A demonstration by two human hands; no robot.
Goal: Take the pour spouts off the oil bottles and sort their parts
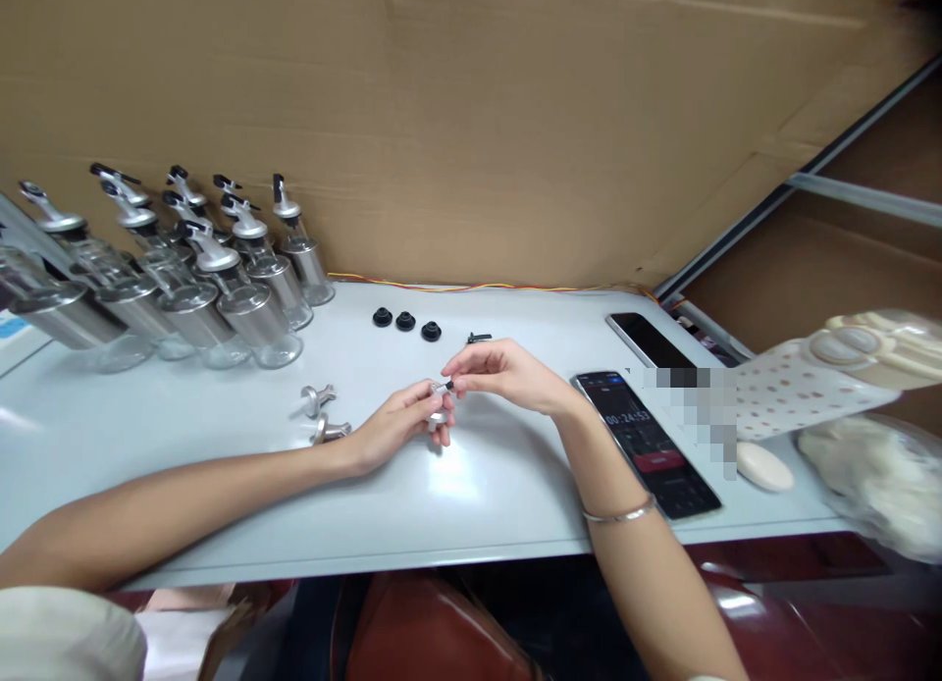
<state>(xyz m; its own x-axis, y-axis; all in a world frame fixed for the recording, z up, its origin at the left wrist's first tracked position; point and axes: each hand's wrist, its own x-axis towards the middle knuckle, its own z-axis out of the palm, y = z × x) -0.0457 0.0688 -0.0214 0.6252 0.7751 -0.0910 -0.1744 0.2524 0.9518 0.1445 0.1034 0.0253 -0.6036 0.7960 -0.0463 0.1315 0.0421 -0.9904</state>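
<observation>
The left hand closes its thumb and fingers around a silver pourer top, which sits at those fingertips, just above the table. The right hand meets it from the other side: its thumb and forefinger are pinched together on a small black piece at the pourer's upper end – whether the two are joined is too small to tell.

Just beyond the right fingers lie slim black parts, partly hidden by the hand. Farther out, ahead of the left fingers, three black stoppers stand in a slanting row, apart from one another. Two more silver tops lie to the left of the left fingers, near the wrist.

Well off to the left of both hands' fingers stands a cluster of glass bottles with steel sleeves, most with pourers fitted. To the right of the right fingers, past the wrist, lies a phone showing a running-clock display – a second phone lies beyond it.
</observation>
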